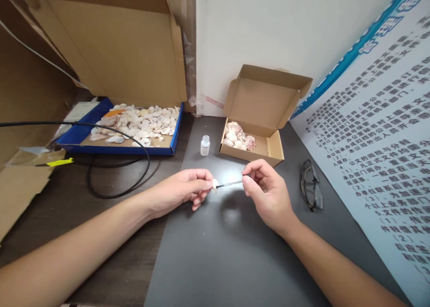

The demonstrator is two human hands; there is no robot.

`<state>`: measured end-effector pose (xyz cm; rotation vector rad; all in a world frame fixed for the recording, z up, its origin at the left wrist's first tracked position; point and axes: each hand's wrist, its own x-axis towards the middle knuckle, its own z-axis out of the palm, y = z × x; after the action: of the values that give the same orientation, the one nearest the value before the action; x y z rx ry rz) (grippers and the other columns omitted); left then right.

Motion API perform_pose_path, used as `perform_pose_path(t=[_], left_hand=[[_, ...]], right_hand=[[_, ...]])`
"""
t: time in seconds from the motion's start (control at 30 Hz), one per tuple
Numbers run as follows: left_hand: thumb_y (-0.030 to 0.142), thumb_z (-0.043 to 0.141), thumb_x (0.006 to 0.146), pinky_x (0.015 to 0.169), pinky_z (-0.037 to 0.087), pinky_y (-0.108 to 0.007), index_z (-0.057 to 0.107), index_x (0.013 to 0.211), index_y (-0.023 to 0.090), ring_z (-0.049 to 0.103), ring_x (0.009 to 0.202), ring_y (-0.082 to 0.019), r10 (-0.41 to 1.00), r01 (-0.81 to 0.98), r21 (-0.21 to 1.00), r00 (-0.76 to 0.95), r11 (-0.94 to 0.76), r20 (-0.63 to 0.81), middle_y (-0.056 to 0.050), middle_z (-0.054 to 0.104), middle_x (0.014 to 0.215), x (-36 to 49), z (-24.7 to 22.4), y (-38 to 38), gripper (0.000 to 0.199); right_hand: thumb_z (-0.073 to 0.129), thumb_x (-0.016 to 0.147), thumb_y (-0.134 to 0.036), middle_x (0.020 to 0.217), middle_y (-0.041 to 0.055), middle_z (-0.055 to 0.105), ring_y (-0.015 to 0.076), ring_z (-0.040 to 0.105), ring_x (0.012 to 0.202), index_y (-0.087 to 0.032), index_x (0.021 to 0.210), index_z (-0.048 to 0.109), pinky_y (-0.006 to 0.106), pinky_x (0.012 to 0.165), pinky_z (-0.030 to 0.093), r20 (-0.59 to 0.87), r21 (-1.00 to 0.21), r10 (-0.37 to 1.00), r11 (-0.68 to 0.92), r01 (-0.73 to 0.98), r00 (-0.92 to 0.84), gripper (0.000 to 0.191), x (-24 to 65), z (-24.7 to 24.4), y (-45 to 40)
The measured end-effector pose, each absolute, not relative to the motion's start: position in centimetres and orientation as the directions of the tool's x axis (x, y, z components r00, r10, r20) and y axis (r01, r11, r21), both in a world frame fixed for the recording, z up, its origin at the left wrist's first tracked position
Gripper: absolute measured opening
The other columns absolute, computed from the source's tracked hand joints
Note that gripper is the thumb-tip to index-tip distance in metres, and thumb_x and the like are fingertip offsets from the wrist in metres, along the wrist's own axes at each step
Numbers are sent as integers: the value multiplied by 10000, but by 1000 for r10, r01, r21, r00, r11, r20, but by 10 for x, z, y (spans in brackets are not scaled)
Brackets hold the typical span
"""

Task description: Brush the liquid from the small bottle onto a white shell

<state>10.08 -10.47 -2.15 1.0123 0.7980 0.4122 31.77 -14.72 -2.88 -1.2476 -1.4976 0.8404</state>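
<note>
Pinching a small shell [215, 182], the left hand [190, 188] presents it towards the right hand [268, 194], which grips a thin brush [231, 183]. Shell judged light, stiff, brittle; hold gently by the rim.

The left hand [186, 187] partly hides its shell [215, 182]; the poster [376, 132] is cropped.

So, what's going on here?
Someone's left hand pinches a small shell, and the right hand holds a thin brush with its dark tip at the shell; whether they touch is hard to tell. A bottle stands beyond the hands. More shells lie in two open boxes, a blue one and a smaller brown one.
</note>
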Motion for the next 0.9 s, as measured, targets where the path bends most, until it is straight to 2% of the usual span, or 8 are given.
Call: perform_pose_path(t=[0.23,0.5,0.73,0.9], left_hand=[[357,697,827,529,359,-209,590,848,158,415,577,-86,647,63,881,655,468,-390,42,468,638,101,-23,-105,227],[375,709,809,531,347,-215,585,837,163,410,576,-89,648,65,879,650,473,-397,44,467,629,101,-22,-105,247],[362,709,797,529,348,-217,579,824,168,409,574,-92,652,58,877,645,477,-398,42,467,626,101,-21,-105,235],[337,681,817,527,345,-212,570,824,170,410,569,-89,645,48,872,653,488,-397,42,476,616,101,-21,-105,201]], right_hand=[[568,877,-251,665,-51,487,116,461,576,-221,901,533,272,566,376,262,-935,964,243,260,42,52,319,-30,-146],[559,839,-206,655,-51,485,118,456,574,-221,865,533,278,569,374,264,-928,964,261,267,-24,39,319,-31,-147],[559,867,-227,666,-52,484,117,452,572,-226,905,525,274,558,369,266,-939,964,261,223,-9,51,319,-32,-147],[535,866,-209,653,-56,465,117,449,574,-224,886,525,273,567,370,243,-939,968,252,236,-68,28,320,-32,-148]])
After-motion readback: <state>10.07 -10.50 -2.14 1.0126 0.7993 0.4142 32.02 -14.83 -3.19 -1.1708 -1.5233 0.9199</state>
